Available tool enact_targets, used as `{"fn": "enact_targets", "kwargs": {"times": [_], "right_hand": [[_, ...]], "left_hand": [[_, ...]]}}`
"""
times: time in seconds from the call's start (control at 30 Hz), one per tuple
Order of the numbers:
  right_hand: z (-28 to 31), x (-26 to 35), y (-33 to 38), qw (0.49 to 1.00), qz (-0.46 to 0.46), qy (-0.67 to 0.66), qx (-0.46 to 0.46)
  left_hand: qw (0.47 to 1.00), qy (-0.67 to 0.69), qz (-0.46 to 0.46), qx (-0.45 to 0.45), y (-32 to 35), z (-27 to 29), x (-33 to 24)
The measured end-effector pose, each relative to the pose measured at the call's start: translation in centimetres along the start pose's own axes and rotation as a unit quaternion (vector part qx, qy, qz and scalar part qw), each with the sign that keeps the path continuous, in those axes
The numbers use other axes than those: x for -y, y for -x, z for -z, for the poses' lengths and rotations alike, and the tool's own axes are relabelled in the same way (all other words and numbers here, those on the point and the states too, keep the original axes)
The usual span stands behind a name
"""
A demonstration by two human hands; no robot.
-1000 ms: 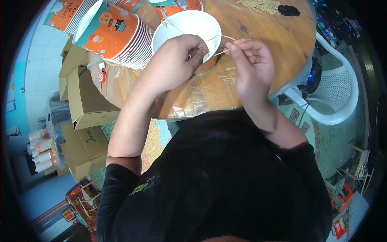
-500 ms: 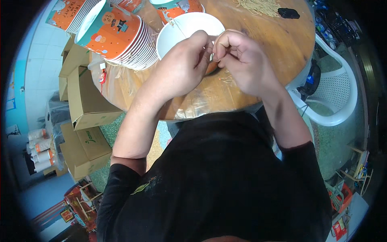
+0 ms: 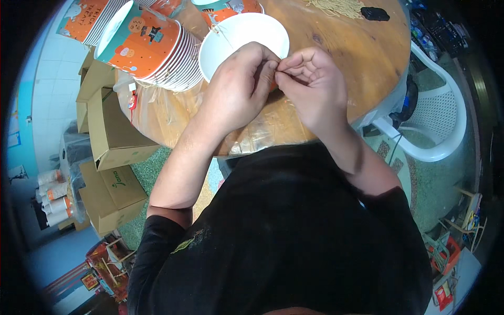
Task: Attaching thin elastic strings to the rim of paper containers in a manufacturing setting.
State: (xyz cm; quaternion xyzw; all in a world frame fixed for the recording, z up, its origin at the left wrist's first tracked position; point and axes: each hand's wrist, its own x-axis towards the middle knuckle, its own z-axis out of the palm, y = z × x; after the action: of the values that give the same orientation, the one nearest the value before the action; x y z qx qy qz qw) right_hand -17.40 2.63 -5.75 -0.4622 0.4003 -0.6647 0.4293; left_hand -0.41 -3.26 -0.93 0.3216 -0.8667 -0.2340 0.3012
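A paper bucket [image 3: 241, 42], white inside with an orange outer wall, stands on the table in front of me. A thin tan string [image 3: 222, 34] hangs over its far left rim. My left hand [image 3: 244, 79] and my right hand [image 3: 315, 86] meet at the bucket's near right rim. Both are closed, thumb and index finger pinched, their fingertips almost touching. Whatever is between the fingertips is too thin and too hidden to make out. My left hand covers part of the near rim.
Nested orange and teal buckets [image 3: 144, 44] lie tilted at left, with another stack [image 3: 89, 21] behind. A bundle of tan strings [image 3: 336, 7] and a black object [image 3: 375, 14] are at the far right of the wooden table [image 3: 357, 63]. Cardboard boxes [image 3: 118, 134] stand left; a white chair [image 3: 446, 110] right.
The bucket has shifted slightly left and away from me. My right hand has turned a little, its fingers less curled, and both hands' fingertips remain pinched close together.
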Motion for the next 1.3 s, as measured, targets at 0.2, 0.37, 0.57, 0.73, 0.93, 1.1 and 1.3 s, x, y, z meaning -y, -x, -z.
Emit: {"fn": "enact_targets", "kwargs": {"times": [0.2,0.37,0.57,0.73,0.93,1.1,1.3], "right_hand": [[0.5,-1.1,-0.5,0.997,-0.029,-0.066,-0.023],[1.0,-0.8,-0.4,0.991,-0.070,-0.111,-0.011],[1.2,-0.8,-0.5,0.984,-0.075,-0.159,-0.022],[1.8,-0.3,-0.5,0.986,-0.113,-0.122,0.009],[1.8,-0.3,-0.4,0.995,-0.070,-0.059,0.033],[2.0,0.9,-0.5,0.992,0.054,0.109,0.025],[2.4,-0.2,-1.7,0.895,0.319,0.311,0.040]], "left_hand": [[0.999,0.047,0.007,-0.018,0.2,-0.3,-0.1],[0.996,0.005,-0.092,-0.015,0.5,0.1,1.0],[0.987,-0.087,-0.135,-0.022,0.0,0.1,0.5],[0.989,-0.088,-0.117,-0.033,0.2,0.2,0.5],[0.987,-0.114,-0.112,-0.032,0.1,-0.1,0.7],[0.986,-0.118,-0.119,-0.013,-0.1,0.1,0.6],[0.991,0.041,0.063,0.113,-1.3,1.9,0.5]]}}
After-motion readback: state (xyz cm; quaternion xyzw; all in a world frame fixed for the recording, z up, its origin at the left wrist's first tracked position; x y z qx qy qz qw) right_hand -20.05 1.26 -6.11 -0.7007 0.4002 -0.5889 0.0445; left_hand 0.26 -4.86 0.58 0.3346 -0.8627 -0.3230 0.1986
